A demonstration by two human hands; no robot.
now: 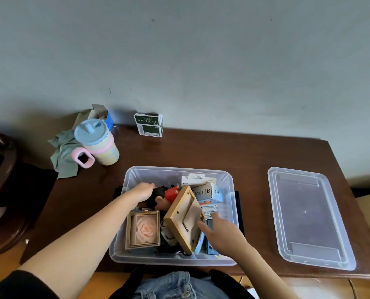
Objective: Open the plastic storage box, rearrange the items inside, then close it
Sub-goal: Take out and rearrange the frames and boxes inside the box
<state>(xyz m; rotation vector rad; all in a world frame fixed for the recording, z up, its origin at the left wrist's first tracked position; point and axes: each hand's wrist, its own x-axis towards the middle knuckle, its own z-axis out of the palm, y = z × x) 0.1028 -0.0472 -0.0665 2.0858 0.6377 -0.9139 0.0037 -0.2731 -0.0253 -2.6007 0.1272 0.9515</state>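
Both hands inside the open storage box (136,256)

In the box's near half, the right hand (225,235) rests spread fingers against a tilted wooden frame (183,221), beside a rose picture (144,228). Farther in, the left hand (142,192) reaches toward dark items; its grip cannot be told. The lid (309,216) lies right of the box.

Left hand (144,192) curls downward; right hand (224,233) extends loosely straight fingers.

Readable only upside down as "088" on the pale blue carton (211,192) inside the storage box (136,175). Chinese print on the green-and-white carton (148,125), too small to read.
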